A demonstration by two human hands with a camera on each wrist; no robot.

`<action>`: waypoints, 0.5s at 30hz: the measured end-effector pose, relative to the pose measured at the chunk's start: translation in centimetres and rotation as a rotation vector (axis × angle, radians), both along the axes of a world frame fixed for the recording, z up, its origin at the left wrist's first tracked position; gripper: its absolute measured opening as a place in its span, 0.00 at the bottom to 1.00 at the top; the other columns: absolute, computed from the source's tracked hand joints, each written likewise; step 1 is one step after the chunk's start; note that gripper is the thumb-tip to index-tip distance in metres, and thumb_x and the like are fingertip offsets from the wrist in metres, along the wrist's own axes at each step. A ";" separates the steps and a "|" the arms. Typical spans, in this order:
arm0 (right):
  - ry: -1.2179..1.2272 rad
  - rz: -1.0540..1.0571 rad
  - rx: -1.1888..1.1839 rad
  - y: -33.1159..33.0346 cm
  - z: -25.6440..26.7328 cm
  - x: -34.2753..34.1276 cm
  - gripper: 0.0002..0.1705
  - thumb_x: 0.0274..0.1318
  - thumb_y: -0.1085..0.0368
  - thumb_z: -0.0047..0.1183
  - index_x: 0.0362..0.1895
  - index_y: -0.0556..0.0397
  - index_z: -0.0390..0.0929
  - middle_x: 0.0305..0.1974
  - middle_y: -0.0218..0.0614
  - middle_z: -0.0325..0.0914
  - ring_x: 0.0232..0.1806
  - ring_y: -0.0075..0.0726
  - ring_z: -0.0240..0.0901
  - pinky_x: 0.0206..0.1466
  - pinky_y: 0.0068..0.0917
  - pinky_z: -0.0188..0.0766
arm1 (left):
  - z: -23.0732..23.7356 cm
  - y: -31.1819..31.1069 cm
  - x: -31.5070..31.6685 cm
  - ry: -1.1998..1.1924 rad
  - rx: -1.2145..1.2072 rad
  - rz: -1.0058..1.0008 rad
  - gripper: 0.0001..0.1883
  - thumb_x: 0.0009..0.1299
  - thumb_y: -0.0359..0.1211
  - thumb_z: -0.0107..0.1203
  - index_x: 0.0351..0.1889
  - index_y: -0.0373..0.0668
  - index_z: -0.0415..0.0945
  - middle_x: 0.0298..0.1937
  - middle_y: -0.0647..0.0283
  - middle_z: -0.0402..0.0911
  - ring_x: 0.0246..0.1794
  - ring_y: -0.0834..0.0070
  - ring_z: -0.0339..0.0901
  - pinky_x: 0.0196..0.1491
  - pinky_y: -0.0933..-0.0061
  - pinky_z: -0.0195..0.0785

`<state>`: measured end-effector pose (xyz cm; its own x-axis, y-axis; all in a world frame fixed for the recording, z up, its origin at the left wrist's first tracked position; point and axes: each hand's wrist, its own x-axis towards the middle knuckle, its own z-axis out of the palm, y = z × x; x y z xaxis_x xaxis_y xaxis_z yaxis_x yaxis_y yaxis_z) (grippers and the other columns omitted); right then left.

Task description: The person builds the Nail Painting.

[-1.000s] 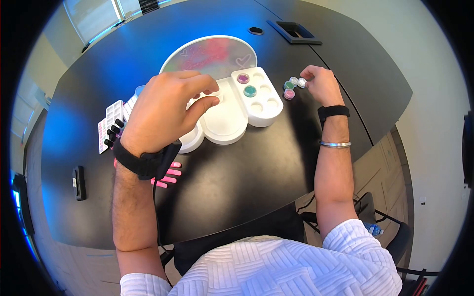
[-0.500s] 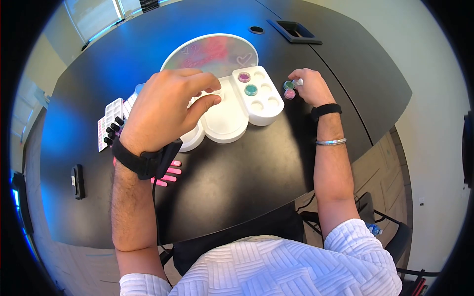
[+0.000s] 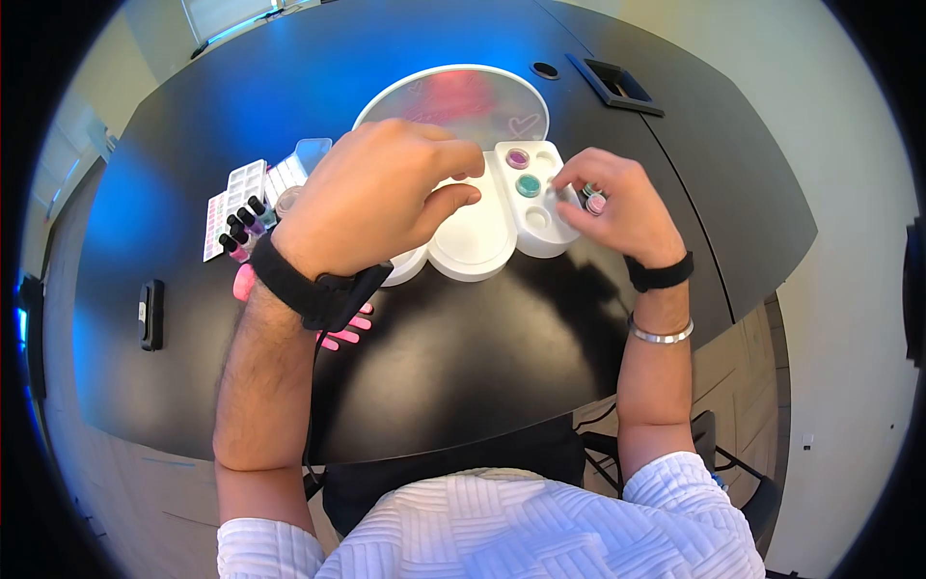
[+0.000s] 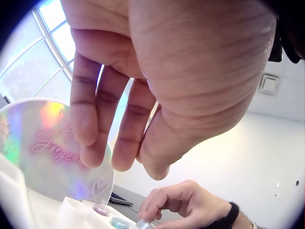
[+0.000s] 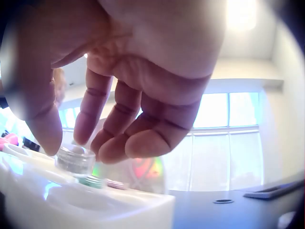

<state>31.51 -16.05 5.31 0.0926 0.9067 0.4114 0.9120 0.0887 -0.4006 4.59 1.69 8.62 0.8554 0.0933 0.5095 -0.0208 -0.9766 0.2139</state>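
My right hand [image 3: 625, 207] pinches a small clear jar [image 5: 75, 161] between thumb and fingers, just above the six-well section of the white organizer [image 3: 545, 241]. A purple jar [image 3: 518, 158] and a teal jar [image 3: 529, 185] sit in wells there. Beyond the right hand, a pink jar [image 3: 596, 204] stands on the table with a green one partly hidden. My left hand [image 3: 386, 198] hangs over the organizer's left part, its fingers loosely bent and holding nothing in the left wrist view. Behind stands the oval iridescent panel [image 4: 62, 148] with writing and a heart.
On the left are nail polish bottles [image 3: 247, 224], a palette [image 3: 247, 180], a colour chart [image 3: 214, 228] and a clear blue-edged box [image 3: 313, 150]. Pink model fingers [image 3: 347, 333] show beside my left wrist. A black object [image 3: 150, 315] lies far left; a framed recess [image 3: 615, 83] is back right.
My right hand has moved from the loose jars on the table leftward to the organizer, carrying a clear jar. The head view has shifted; my left hand keeps its pose over the organizer.
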 end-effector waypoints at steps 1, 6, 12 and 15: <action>0.012 0.110 -0.012 0.2 -0.1 -0.6 0.10 0.55 0.66 0.72 0.41 0.55 0.90 0.40 0.41 0.88 0.41 0.47 0.86 0.48 0.40 0.84 | -0.1 0.0 0.0 -0.006 0.009 0.002 0.08 0.75 0.34 0.71 0.46 0.42 0.88 0.41 0.57 0.92 0.40 0.59 0.92 0.43 0.58 0.82; -0.021 0.166 -0.053 0.7 -0.7 -1.4 0.08 0.55 0.67 0.71 0.39 0.56 0.90 0.36 0.42 0.88 0.41 0.47 0.87 0.48 0.40 0.85 | -0.1 0.0 0.0 0.007 0.019 0.021 0.08 0.75 0.35 0.71 0.46 0.43 0.88 0.42 0.58 0.93 0.41 0.59 0.93 0.44 0.57 0.83; -0.031 0.182 -0.063 0.7 -0.8 -1.3 0.07 0.55 0.69 0.70 0.37 0.57 0.91 0.37 0.43 0.90 0.40 0.50 0.88 0.48 0.41 0.85 | 0.0 0.0 0.0 0.018 0.015 0.027 0.08 0.75 0.35 0.71 0.47 0.43 0.88 0.44 0.57 0.93 0.42 0.59 0.93 0.45 0.58 0.83; -0.025 0.183 -0.078 0.8 -0.6 -1.5 0.07 0.55 0.69 0.69 0.38 0.57 0.91 0.38 0.44 0.90 0.41 0.51 0.88 0.48 0.41 0.85 | 0.0 0.0 0.0 0.023 0.014 0.030 0.08 0.75 0.35 0.71 0.47 0.42 0.88 0.44 0.57 0.93 0.42 0.59 0.93 0.45 0.58 0.83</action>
<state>30.03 -15.29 4.71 -0.0858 0.9368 0.3391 0.8931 0.2231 -0.3906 4.54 1.66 8.63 0.8636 0.1122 0.4915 0.0131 -0.9796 0.2006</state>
